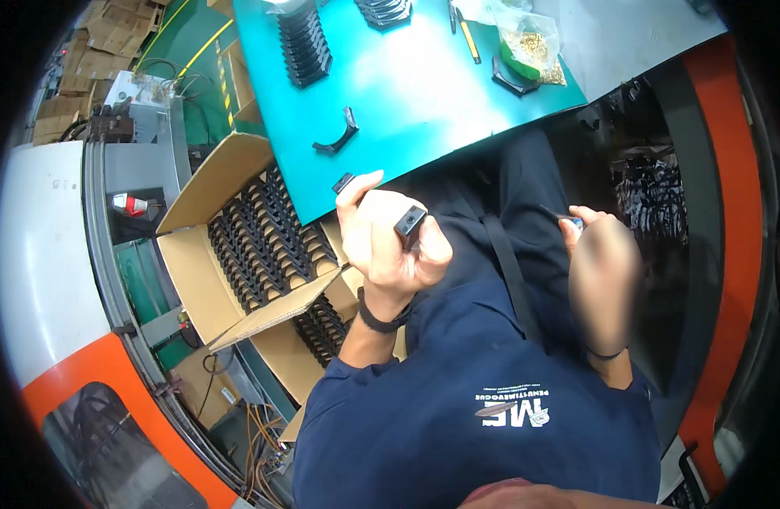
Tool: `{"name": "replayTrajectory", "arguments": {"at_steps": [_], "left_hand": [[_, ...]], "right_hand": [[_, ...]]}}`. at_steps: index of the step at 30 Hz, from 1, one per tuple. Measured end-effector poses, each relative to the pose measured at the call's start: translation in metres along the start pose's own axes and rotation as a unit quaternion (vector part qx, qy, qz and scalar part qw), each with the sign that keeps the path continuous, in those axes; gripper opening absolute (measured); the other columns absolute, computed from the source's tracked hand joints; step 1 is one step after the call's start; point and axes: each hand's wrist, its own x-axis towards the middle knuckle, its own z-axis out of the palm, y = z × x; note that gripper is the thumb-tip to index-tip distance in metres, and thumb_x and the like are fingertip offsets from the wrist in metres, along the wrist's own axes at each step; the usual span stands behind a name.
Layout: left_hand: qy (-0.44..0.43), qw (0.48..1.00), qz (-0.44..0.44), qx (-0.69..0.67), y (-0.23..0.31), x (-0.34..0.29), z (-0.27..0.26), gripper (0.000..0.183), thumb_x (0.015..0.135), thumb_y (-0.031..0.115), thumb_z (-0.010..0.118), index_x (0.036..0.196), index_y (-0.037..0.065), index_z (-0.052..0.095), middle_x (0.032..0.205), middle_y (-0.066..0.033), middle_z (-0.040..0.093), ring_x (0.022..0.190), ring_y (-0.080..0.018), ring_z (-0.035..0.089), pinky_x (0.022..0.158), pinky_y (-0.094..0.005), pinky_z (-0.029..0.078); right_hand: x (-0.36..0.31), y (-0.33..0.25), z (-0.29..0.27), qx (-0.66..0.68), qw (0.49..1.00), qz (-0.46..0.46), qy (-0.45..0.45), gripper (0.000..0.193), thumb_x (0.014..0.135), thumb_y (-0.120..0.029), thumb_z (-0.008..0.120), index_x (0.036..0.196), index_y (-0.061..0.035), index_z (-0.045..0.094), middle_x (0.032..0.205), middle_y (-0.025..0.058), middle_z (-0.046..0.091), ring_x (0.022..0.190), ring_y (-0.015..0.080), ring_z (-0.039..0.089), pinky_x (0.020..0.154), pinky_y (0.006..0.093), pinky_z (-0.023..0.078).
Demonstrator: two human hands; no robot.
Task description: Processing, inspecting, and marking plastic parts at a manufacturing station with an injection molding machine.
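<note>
Below the teal bench edge, approx. mid-frame, the left hand (pixel 390 242) is closed around a black curved plastic part (pixel 409 224); one end shows above the thumb, a second end (pixel 343 182) protrudes past the fingertips. Grip: fingers curled tight, part held over the lap. Right hand (pixel 602 271) (blurred) sits to the right of that grip, well apart, fingers closed on a thin dark tool with a blue-and-white handle (pixel 568 220); tip points up-left toward the left hand.

Surroundings, rel. to the left-hand grip:
- Up-left, near: one loose black arc-shaped part (pixel 337 136) lying on the teal work mat (pixel 424 93).
- Further up: two rows of stacked black parts (pixel 303 42), (pixel 383 12) at the mat's far edge.
- Up-right: clear plastic bag of small brass-coloured pieces w/ green inner patch (pixel 530 47); a black hexagonal piece (pixel 513 76) touching it; a yellow-handled tool (pixel 468 36) just beside.
- Left, just beside and lower: open brown cardboard box (pixel 195 263), flaps out, packed w/ rows of the same black parts; a second box (pixel 318 335) beneath, partly hidden by the flap.
- Far left: grey machine surface w/ a small red-and-white item (pixel 129 204); yellow floor lines, flattened cartons upper-left.
- Below: navy sleeve, black wristband (pixel 381 322); white logo on the shirt, lower centre. Dark strap (pixel 509 263) crosses the lap between the hands.
</note>
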Motion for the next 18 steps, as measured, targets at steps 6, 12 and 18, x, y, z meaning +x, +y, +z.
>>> {"name": "replayTrajectory", "arguments": {"at_steps": [6,12,18], "left_hand": [[-0.112,0.979,-0.094,0.143,-0.05,0.018,0.011,0.041,0.081,0.006,0.059,0.12,-0.005,0.053,0.103,-0.0193,0.056,0.099,-0.0361,0.051,0.089,-0.0422,0.043],[-0.202,0.961,-0.053,0.181,-0.214,0.029,0.009,0.024,0.081,0.013,0.068,0.102,0.004,0.065,0.089,-0.017,0.061,0.081,-0.036,0.06,0.072,-0.0441,0.049],[-0.217,0.94,-0.075,0.253,-0.28,0.026,0.012,0.022,0.076,0.011,0.074,0.097,0.004,0.071,0.088,-0.0144,0.066,0.087,-0.0327,0.063,0.078,-0.0399,0.05]], "right_hand": [[-0.003,0.001,0.006,0.041,0.999,0.026,-0.015,0.018,0.081,-0.01,0.074,0.093,0.001,0.067,0.077,0.0139,0.064,0.068,0.0261,0.061,0.061,0.0331,0.046],[-0.011,0.003,0.011,0.086,0.994,0.036,-0.063,0.018,0.083,-0.013,0.072,0.094,0.0007,0.068,0.079,0.0145,0.065,0.068,0.026,0.061,0.062,0.0328,0.046],[-0.022,0.009,0.015,0.109,0.987,0.066,-0.099,0.02,0.082,-0.014,0.073,0.095,0.0012,0.068,0.084,0.0157,0.067,0.073,0.0283,0.065,0.065,0.034,0.049]]}}
